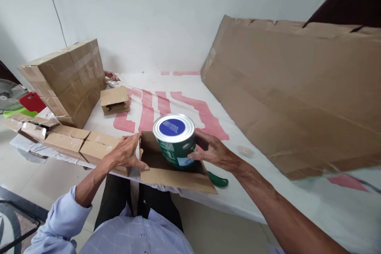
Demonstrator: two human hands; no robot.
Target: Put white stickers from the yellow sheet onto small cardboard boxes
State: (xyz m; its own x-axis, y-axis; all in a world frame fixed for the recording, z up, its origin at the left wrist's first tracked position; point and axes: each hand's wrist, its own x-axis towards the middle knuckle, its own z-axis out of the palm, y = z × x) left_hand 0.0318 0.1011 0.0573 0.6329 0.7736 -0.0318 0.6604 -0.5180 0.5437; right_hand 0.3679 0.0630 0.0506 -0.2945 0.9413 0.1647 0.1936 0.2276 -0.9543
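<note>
A green can (175,151) with a silver rim and a blue round label on its upper end is in my right hand (212,150), fingers wrapped round its side. The can is slightly tilted, its lower part within the mouth of an open cardboard box (178,179) at the table's front edge. My left hand (128,151) grips the left edge of this box, thumb on the front flap. Just right of the box lies a green curved handle (218,179), partly hidden by the box.
Cardboard boxes (68,139) line the front edge to the left, beside a taped stack (71,79). A small open carton (115,100) stands by the stack, where another person's hand (111,75) shows. A large cardboard sheet (291,87) leans at the right.
</note>
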